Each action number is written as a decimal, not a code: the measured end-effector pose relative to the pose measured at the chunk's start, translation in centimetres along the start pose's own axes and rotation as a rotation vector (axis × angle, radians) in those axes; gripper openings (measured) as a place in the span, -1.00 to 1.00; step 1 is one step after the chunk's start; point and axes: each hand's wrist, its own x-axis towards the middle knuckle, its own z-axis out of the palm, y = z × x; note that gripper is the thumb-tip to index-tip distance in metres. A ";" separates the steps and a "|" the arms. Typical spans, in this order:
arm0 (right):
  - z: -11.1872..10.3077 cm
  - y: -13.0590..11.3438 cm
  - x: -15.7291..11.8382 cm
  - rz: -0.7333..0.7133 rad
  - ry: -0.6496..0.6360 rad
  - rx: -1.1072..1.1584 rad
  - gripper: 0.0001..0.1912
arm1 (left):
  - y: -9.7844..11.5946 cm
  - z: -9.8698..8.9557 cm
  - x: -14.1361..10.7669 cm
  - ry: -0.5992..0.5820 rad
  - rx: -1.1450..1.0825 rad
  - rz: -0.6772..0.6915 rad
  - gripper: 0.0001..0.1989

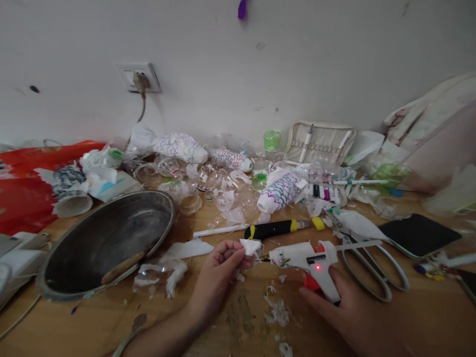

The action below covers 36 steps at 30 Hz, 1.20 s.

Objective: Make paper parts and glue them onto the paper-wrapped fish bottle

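Between the thumb and fingers of my left hand (226, 260) is a small white scrap of paper (250, 246). My right hand (345, 312) grips the handle of a white glue gun (303, 257), whose red light is lit and whose nozzle points left, close to the scrap. A glue stick (359, 245) sticks out of the gun's back end. Just beyond my hands lies a black and yellow utility knife (271, 229), next to a white stick (221, 230). Large scissors (366, 265) lie to the right of the gun.
A dark metal basin (156, 203) stands on the left. White fish shapes with drawn scales (280, 191) lie among clear plastic scraps. At the back are a pen case (293, 136) and a wall socket (139, 78). A dark flat pad (420, 235) lies right.
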 end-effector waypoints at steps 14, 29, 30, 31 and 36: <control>0.0 0.7 0.3 -0.060 0.058 -0.119 -0.71 | 0.0 -0.1 -0.1 -0.107 0.131 0.022 -0.73; 0.3 0.1 0.1 0.091 -0.034 0.168 -0.72 | 0.1 -0.1 -0.4 -0.138 0.267 0.174 -0.77; 0.4 0.1 0.1 0.098 -0.017 0.182 -0.72 | 0.0 -0.2 -0.4 -0.136 0.292 0.195 -0.78; 0.4 0.1 0.1 0.095 -0.014 0.176 -0.72 | 0.0 -0.3 -0.4 -0.136 0.319 0.216 -0.79; 0.4 0.6 0.2 0.085 -0.049 0.104 -0.71 | -0.1 -0.6 -0.5 -0.138 0.487 0.326 -0.84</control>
